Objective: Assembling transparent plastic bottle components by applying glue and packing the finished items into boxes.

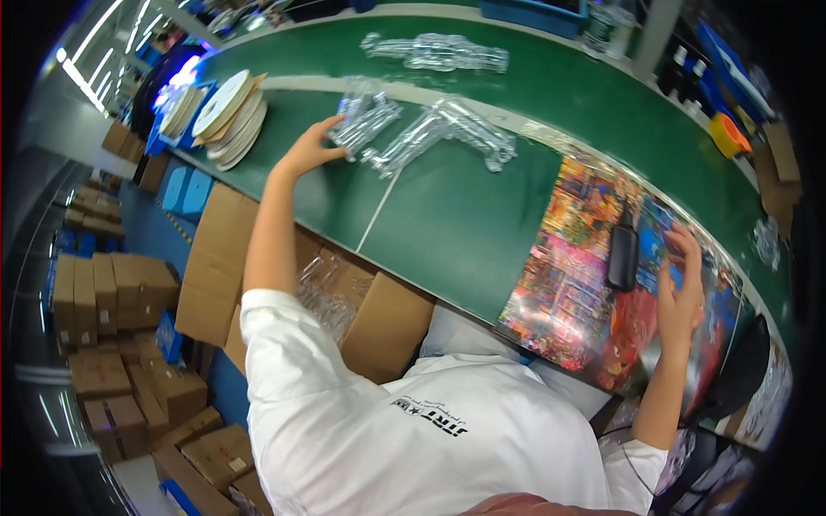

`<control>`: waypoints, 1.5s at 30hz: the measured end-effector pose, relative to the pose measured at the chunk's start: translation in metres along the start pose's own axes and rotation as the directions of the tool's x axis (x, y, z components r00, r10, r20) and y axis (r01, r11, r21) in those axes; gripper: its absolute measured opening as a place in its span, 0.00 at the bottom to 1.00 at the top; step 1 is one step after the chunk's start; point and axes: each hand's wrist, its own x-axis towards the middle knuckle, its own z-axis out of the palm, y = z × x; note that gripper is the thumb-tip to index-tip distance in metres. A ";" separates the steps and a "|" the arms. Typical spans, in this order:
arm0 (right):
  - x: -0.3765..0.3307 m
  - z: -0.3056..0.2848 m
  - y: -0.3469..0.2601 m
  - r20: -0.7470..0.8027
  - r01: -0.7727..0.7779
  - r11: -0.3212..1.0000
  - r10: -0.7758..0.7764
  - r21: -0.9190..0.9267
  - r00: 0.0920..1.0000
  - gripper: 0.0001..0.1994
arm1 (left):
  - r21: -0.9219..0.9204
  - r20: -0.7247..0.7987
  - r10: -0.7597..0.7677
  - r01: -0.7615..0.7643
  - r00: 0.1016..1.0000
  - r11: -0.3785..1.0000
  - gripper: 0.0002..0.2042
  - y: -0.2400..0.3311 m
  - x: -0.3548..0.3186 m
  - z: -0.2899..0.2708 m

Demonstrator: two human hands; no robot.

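Observation:
At the far left of the green bench, my left hand (pixel 308 151) reaches to a bundle of clear plastic-wrapped pieces (pixel 368 122). Its thumb and fingers are spread around the bundle's left end, the tips at or touching it; I cannot make out a firm grip. Beside that bundle lies a longer clear plastic bundle (pixel 452 129), bent at an angle. On the right, my right hand (pixel 682 288) hovers above or rests on a colourful printed mat (pixel 559 292), fingers loosely curled and apart, holding nothing visible. A black oblong device (pixel 623 256) lies on the mat left of it.
Another clear plastic bundle (pixel 436 52) lies on the raised green strip behind. White spools (pixel 231 119) stand at the bench's left end. Below the front edge, an open cardboard box (pixel 387 327) holds clear plastic pieces. An orange tape roll (pixel 730 136) sits far right. Cartons (pixel 120 288) are stacked at left.

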 end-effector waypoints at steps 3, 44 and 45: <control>0.000 -0.020 -0.013 0.105 -0.024 0.994 0.035 -0.109 0.994 0.20 | -0.098 0.007 -0.011 0.012 1.000 0.995 0.35 0.006 -0.007 -0.014; 0.026 0.017 0.052 0.168 -0.240 0.165 0.360 0.957 0.918 0.22 | -0.485 0.168 0.091 0.002 0.982 0.875 0.29 0.257 0.105 0.151; 0.023 0.017 0.060 0.242 -0.274 0.040 0.357 0.961 0.902 0.22 | -0.484 0.173 0.116 -0.018 0.978 0.875 0.29 0.264 0.101 0.151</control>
